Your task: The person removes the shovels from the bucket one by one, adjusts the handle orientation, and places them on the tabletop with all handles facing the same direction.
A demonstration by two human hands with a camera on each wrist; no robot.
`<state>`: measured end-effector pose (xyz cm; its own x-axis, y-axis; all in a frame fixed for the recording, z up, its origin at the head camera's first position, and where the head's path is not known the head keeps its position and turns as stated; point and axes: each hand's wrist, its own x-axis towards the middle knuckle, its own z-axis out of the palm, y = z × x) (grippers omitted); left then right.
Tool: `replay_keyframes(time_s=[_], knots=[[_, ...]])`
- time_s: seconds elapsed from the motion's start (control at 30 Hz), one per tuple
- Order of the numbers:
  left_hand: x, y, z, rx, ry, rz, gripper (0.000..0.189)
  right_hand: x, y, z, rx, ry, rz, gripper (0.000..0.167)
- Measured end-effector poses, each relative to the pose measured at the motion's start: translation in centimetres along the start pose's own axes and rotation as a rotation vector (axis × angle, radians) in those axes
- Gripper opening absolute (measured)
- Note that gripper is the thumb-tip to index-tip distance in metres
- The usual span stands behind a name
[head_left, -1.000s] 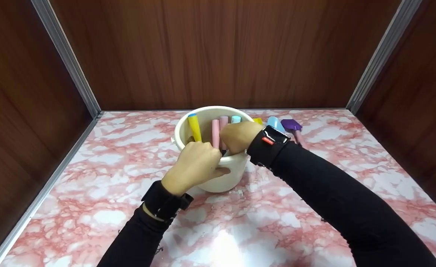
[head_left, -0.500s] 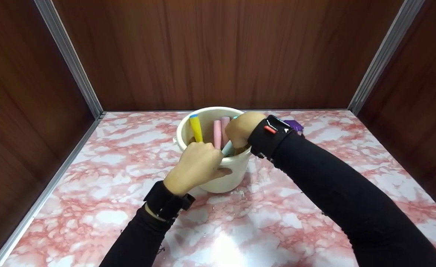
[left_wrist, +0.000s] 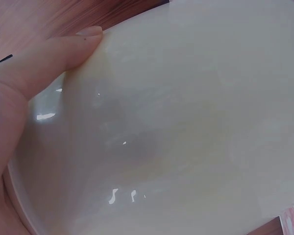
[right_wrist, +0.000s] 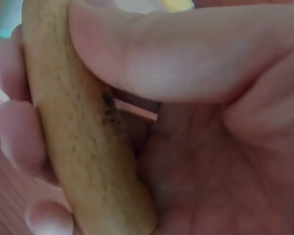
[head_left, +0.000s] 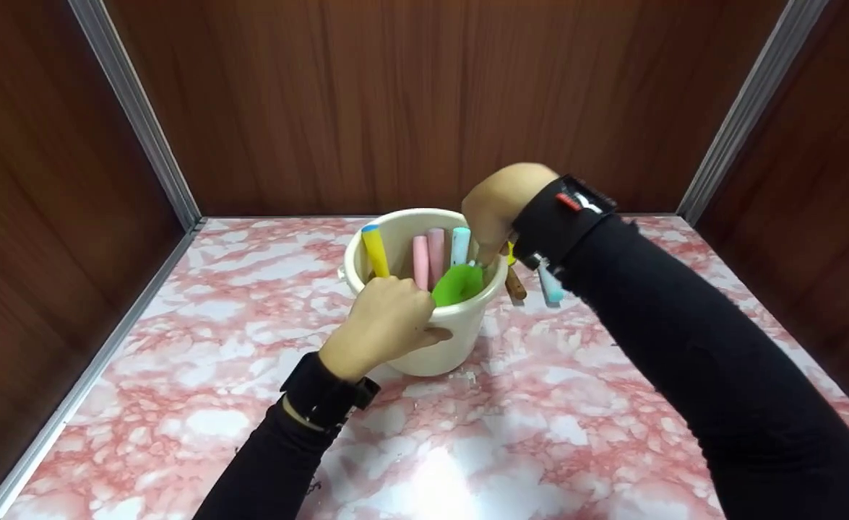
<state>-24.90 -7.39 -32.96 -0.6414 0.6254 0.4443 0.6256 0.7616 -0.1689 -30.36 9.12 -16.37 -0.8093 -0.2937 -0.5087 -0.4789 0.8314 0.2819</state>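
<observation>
A cream bucket (head_left: 435,343) stands upright on the marbled table. My left hand (head_left: 384,321) grips its near rim, with the thumb (left_wrist: 63,56) pressed on the outer wall and the other fingers over the edge. Above the right side of the bucket is my right hand (head_left: 500,206), its fingers wrapped round a wooden handle (right_wrist: 83,127). A green head (head_left: 458,284) shows inside the bucket just below that hand. Several handles lean inside too: a yellow one with a blue end (head_left: 376,250), two pink ones (head_left: 421,260) and a pale blue one (head_left: 460,245).
Right of the bucket, a brown handle (head_left: 516,285) with a yellow part and a pale teal handle (head_left: 552,287) lie on the table (head_left: 576,404), partly hidden by my right wrist. Wood-patterned panels (head_left: 424,108) enclose the back and both sides.
My right hand has risen from inside the bucket and shifted right. The green head has come into sight below it. My left hand keeps its grip on the rim.
</observation>
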Motion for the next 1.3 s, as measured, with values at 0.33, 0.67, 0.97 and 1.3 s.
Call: replay_keyframes(time_s=[0.33, 0.67, 0.97, 1.3], knots=[[-0.2, -0.1, 0.3, -0.034, 0.041, 0.025, 0.054, 0.0, 3.8, 0.2, 0.154, 0.050, -0.165, 0.036], [-0.1, -0.3, 0.0, -0.065, 0.004, 0.009, 0.052, 1.0, 7.8, 1.5, 0.326, 0.331, -0.282, 0.040], [-0.4, -0.1, 0.0, -0.007, 0.028, 0.021, 0.052, 3.3, 13.5, 4.9, 0.485, 0.598, -0.089, 0.039], [-0.7, -0.1, -0.4, 0.000, 0.028, 0.020, 0.052, 4.0, 18.5, 10.3, 0.582, 0.638, 0.212, 0.045]])
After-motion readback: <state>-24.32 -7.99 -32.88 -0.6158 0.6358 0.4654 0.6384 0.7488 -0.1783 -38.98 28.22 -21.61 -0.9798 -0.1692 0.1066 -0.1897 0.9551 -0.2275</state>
